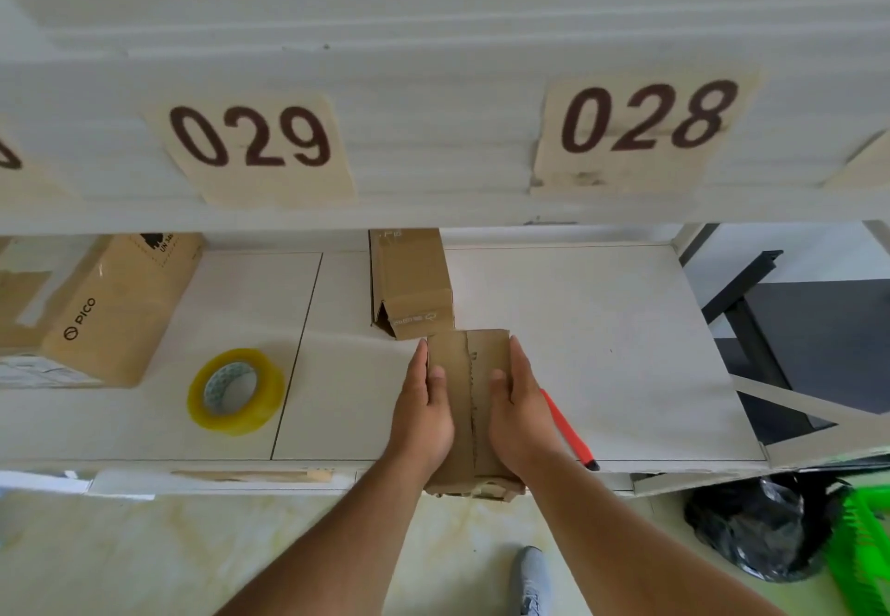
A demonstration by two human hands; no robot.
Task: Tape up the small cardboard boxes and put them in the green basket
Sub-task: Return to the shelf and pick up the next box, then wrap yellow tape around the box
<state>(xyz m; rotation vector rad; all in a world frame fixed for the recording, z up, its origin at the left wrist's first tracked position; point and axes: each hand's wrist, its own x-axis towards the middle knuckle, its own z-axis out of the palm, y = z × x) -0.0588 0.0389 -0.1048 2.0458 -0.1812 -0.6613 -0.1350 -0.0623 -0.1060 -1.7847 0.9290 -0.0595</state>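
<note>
Both hands, left (424, 403) & right (517, 411), clasp the box (469, 374), long axis pointing away from person; tape (236, 391) lies left of box, nearer left hand.

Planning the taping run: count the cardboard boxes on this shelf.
3. A small brown cardboard box held between both hands; an open-ended brown box directly behind it; a large brown PICO-printed box at far left. The shelf above may hide more.

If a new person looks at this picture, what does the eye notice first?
First, two hands, the left hand and the right hand, holding a small cardboard box from both sides at the shelf's front edge. Next, the big labels 029 and 028 above, and the yellowish tape roll left of the hands.
</note>
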